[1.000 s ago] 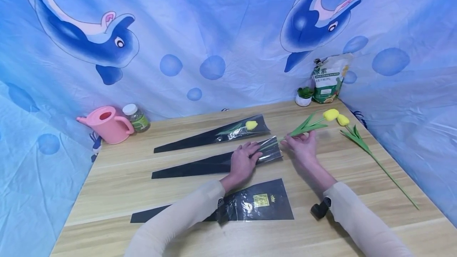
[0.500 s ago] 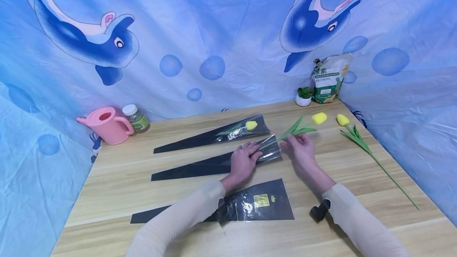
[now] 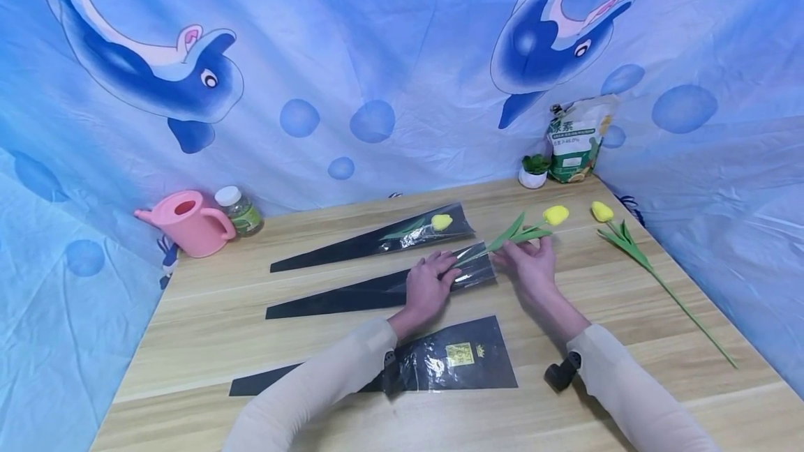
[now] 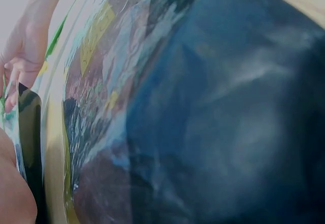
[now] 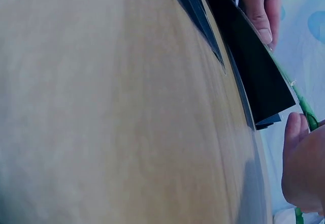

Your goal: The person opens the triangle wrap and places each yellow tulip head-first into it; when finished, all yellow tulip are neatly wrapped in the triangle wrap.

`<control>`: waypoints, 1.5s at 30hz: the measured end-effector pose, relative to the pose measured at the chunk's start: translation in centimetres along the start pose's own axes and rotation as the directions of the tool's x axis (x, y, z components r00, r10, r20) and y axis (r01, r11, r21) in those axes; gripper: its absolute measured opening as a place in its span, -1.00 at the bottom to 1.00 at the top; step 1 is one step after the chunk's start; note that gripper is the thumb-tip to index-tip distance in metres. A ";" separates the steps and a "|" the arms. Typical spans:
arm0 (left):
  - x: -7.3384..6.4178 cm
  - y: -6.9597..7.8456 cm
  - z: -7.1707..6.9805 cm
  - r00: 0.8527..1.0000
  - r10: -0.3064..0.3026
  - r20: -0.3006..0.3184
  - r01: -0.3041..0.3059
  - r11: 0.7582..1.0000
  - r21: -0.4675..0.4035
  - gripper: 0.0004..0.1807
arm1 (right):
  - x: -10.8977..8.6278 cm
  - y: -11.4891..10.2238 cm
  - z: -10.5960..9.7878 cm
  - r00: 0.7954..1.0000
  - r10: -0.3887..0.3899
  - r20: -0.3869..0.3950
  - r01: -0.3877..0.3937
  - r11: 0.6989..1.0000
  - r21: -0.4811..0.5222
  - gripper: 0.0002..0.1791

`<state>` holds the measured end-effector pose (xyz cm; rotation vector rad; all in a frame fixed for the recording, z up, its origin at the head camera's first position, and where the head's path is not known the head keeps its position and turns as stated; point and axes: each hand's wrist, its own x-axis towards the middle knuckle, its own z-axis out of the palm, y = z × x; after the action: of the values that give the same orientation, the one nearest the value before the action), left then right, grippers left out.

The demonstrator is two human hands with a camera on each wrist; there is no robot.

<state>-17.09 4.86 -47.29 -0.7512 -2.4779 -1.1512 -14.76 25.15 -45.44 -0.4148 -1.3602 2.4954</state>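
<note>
My right hand holds a yellow tulip by its stem near the green leaves. The lower stem lies inside the open end of the middle black flower sleeve, seen through its clear front. My left hand pinches that sleeve near its mouth, thumb and fingers at the edge. In the right wrist view, the left hand grips the sleeve edge, and the green stem runs into the right hand. The left wrist view shows the right hand beyond the nearest sleeve.
A sleeve with a yellow tulip inside lies behind; another sleeve with gold print lies in front, under the left forearm. A loose tulip lies right. Behind stand a pink watering can, jar, potted plant and bag.
The right hand's tulip has slid left, its stem further into the middle sleeve and its bloom lower and closer to the mouth. The left hand has stayed in place on the sleeve.
</note>
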 end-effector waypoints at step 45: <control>0.3 -0.1 0.4 0.997 -0.026 -0.074 0.029 0.999 0.040 -0.84 | -1.6 0.0 -0.8 0.986 0.161 0.049 -0.144 0.958 -0.249 -0.43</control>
<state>-17.41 5.21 -47.47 -0.6538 -2.4499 -1.1139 -13.00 25.15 -45.64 -0.5067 -1.7346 2.4891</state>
